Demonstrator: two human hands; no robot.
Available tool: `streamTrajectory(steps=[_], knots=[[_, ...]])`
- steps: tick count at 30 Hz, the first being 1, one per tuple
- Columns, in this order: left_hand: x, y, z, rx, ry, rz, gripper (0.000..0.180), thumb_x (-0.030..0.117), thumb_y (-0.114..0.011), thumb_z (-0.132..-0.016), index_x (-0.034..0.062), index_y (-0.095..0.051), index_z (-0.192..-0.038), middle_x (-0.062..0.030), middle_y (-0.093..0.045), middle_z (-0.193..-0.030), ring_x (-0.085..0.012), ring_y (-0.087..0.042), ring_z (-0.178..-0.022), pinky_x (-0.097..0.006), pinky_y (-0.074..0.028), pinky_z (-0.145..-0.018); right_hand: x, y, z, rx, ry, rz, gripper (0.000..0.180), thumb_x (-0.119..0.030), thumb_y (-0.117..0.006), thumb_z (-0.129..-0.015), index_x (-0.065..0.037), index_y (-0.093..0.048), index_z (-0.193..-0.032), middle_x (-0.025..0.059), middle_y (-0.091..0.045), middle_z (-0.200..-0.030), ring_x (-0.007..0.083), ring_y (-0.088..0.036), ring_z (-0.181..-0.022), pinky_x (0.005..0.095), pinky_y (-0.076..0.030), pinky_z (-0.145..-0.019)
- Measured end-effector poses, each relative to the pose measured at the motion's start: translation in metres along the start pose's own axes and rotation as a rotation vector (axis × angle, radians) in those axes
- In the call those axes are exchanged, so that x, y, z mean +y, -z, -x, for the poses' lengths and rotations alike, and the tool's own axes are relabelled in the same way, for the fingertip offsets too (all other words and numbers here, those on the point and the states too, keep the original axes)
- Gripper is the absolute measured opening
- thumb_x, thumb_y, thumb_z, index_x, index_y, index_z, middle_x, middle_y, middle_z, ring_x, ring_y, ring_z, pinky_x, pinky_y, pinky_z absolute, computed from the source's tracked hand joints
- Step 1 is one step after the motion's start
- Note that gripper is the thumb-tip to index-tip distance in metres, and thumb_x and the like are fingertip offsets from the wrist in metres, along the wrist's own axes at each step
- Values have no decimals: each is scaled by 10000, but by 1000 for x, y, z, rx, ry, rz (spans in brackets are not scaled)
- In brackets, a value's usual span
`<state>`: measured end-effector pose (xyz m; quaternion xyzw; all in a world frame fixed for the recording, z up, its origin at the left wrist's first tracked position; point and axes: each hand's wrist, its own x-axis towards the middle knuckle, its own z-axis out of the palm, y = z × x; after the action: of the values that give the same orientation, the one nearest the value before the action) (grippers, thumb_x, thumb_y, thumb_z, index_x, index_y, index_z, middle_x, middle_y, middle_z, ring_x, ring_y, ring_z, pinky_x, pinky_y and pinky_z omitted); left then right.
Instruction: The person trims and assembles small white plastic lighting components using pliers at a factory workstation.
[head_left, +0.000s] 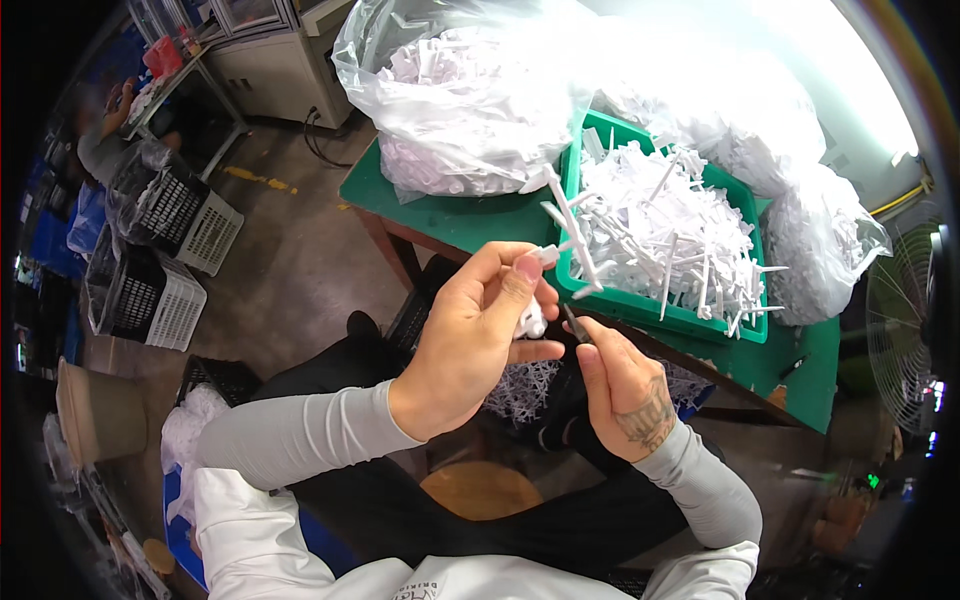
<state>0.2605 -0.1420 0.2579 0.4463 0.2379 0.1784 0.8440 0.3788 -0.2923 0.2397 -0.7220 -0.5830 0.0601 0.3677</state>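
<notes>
On the table, the tray is set close, probably for reach; by the left hand, parts are pinched near the tray; by the right hand, a tool is gripped tip-forward, probably for control.

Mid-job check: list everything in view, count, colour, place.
table: one, green, ahead
tray: one, green, on table
loose parts: many, white, in tray
bags: several, clear, on table
branched parts: count unclear, white, in left grip
tool: one, dark, in right grip
fan: one, grey, right edge
crates: several, black and pale, left
bin: one, beige, left
cabinet: one, pale, upper left
co-worker: one, colours blurred, upper left
round top: one, tan, lower centre
sleeves: two, grey, on forearms
legs: two, black-clad, below
grips: two, bare, centre
</notes>
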Motion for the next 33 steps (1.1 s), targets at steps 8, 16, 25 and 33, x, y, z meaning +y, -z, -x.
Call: streamTrajectory(steps=[8,16,25,33], knots=[[4,6,-5,-4,1,59,232,245,-536,-1039,28,-585,-1103,-9,-560,-864,-24,-414,-570,-171,-348,-448,-3,-7,0,24,53,-41,278,-33,-579,-947,61,-565,-1209,209,-652,-947,366,-669,-789,378,-544,-673],[12,15,6,-5,-278,-379,297,204,-545,-1032,10,-605,-1248,-35,-651,-942,16,-428,-574,-164,-329,-442,-5,0,7,185,-45,-282,488,-55,-567,-979,71,-341,-1393,168,-684,-909,183,-672,-710,291,-533,-669],[6,13,14,-159,-341,-547,289,156,-534,-1027,35,-618,-1276,-5,-657,-885,-2,-439,-638,-179,-362,-563,-8,9,3,95,-104,-222,606,-65,-564,-982,57,-267,-1495,112,-669,-761,176,-664,-645,274,-512,-637],[5,14,11,-216,-352,-575,269,124,-522,-1025,18,-618,-1252,-20,-657,-917,-24,-504,-719,-192,-418,-635,-1,11,6,76,-56,-157,484,-81,-586,-974,5,-431,-1425,101,-622,-703,198,-633,-595,303,-486,-585]])
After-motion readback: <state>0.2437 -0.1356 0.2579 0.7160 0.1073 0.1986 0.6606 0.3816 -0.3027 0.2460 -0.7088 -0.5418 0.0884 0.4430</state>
